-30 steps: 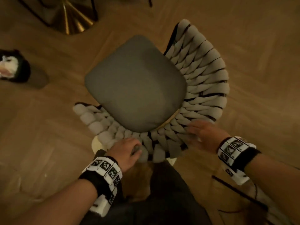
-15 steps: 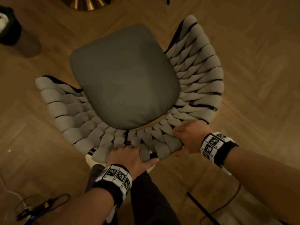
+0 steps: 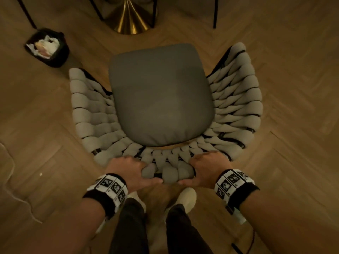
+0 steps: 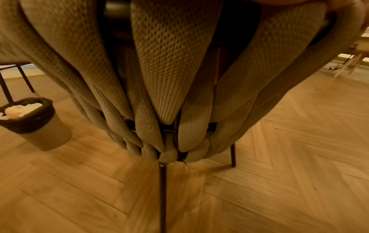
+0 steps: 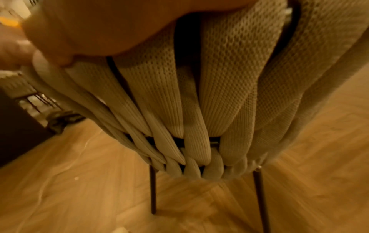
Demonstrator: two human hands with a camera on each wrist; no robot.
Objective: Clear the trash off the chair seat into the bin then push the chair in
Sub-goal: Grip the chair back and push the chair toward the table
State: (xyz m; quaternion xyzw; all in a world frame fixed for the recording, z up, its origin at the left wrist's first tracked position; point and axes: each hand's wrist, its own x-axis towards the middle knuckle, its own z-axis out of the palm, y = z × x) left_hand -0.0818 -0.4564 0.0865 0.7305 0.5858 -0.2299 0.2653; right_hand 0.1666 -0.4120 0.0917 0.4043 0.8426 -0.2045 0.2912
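The chair (image 3: 236, 107) has a woven grey rope backrest and a bare dark grey seat cushion (image 3: 159, 96). My left hand (image 3: 128, 171) grips the top rim of the backrest, thumb behind it. A little to its right my right hand (image 3: 207, 167) grips the same rim. The black-lined bin (image 3: 48, 47) stands on the floor at the far left, with white crumpled trash (image 3: 45, 45) in it. In the left wrist view the rope backrest (image 4: 169, 71) fills the frame and the bin (image 4: 38, 124) stands at the left. The right wrist view shows the backrest (image 5: 219, 94) from behind.
A brass table base (image 3: 128, 17) with thin black legs (image 3: 27, 13) around it stands beyond the chair's front. My two feet (image 3: 185, 198) are right behind the chair. The floor is wooden herringbone (image 3: 293, 88). A cable (image 3: 11, 180) lies on the floor at the left.
The chair has turned so that its seat front faces the brass table base. Both hands have closed onto the backrest rim, nearer each other. The bin has come into fuller view at the far left.
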